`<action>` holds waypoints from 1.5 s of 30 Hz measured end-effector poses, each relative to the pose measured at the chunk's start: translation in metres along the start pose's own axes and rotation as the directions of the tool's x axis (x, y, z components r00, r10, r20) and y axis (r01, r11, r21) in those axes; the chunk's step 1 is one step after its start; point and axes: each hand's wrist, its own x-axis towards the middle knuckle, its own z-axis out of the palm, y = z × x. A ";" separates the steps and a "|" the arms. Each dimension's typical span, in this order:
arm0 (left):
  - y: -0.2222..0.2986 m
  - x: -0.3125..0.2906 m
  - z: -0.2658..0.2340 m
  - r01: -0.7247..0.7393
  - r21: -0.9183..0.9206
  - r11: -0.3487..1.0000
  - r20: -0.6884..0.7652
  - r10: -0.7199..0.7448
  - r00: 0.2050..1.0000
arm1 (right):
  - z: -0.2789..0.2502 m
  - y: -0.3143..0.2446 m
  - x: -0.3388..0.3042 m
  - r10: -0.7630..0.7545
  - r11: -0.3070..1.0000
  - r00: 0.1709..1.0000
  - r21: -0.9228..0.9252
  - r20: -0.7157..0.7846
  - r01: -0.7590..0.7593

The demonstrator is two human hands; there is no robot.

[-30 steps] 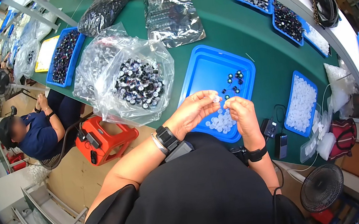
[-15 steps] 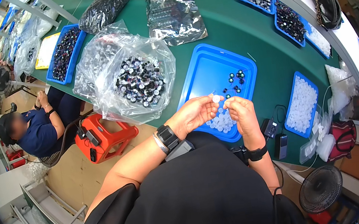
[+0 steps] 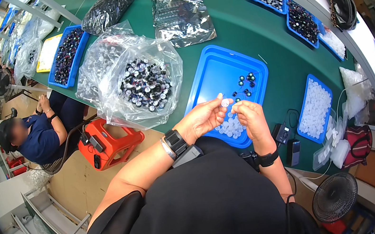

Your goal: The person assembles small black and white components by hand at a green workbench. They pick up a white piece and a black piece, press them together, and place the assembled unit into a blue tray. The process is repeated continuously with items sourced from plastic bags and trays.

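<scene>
Above a blue tray (image 3: 210, 73) my left hand (image 3: 208, 118) pinches a small clear-white round plastic piece (image 3: 225, 103) between thumb and fingertips. My right hand (image 3: 251, 117) is closed in a pinch close beside that piece; what lies between its fingertips is too small to make out. In the tray's near part, below my hands, is a pile of similar white round pieces (image 3: 231, 130). Several small dark round parts (image 3: 249, 79) with shiny tops and thin wires lie toward its right side.
Left of the tray stands an open clear bag (image 3: 145, 85) of dark-and-white parts. A blue tray of white pieces (image 3: 314, 108) is at the right, with a power bank (image 3: 293, 152) and cables nearby. A flat dark plastic package (image 3: 183, 17) lies farther back. A person sits beside a red stool (image 3: 105, 145).
My right fingertips have shifted slightly left, toward the white piece. The piece in my left hand has turned a little; the rest looks the same.
</scene>
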 end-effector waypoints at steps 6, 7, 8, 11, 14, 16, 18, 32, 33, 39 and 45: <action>0.000 0.001 -0.003 -0.004 0.001 1.000 0.010 0.004 1.000 | -0.002 0.003 0.002 0.005 1.000 1.000 0.007 -0.013 -0.005; 0.000 0.001 -0.003 -0.009 0.004 1.000 0.014 0.009 1.000 | -0.002 0.004 0.002 0.003 1.000 1.000 0.007 -0.016 -0.003; -0.001 0.001 -0.004 -0.014 0.008 1.000 0.017 0.014 1.000 | -0.002 0.004 0.003 0.001 1.000 1.000 0.007 -0.018 0.000; -0.002 0.002 -0.008 -0.022 0.011 1.000 0.022 0.022 1.000 | -0.001 0.004 0.003 -0.005 1.000 1.000 0.012 -0.031 0.005; -0.004 0.002 -0.009 -0.025 0.019 1.000 0.017 0.025 1.000 | 0.001 0.003 0.002 -0.016 1.000 0.999 0.007 -0.049 0.017; -0.004 0.002 -0.009 -0.024 0.024 0.999 0.014 0.024 1.000 | 0.001 0.004 0.002 -0.026 1.000 0.998 -0.002 -0.056 0.025; -0.004 0.000 -0.008 -0.021 0.027 0.999 0.013 0.021 1.000 | 0.000 0.005 0.001 -0.035 0.999 0.998 -0.010 -0.057 0.035; -0.008 0.005 -0.016 0.011 -0.036 0.999 -0.001 -0.011 1.000 | 0.005 0.019 0.003 -0.316 0.884 0.938 -0.402 -0.143 0.237; -0.009 0.005 -0.016 0.011 -0.036 0.999 -0.005 -0.011 1.000 | 0.006 0.019 0.003 -0.318 0.879 0.937 -0.416 -0.144 0.235; -0.009 0.004 -0.013 0.021 -0.047 0.999 -0.026 -0.022 0.999 | 0.010 0.016 0.001 -0.346 0.857 0.928 -0.449 -0.137 0.254; -0.009 0.005 -0.012 0.024 -0.061 0.998 -0.037 -0.026 0.999 | 0.011 0.015 -0.001 -0.344 0.853 0.930 -0.459 -0.133 0.250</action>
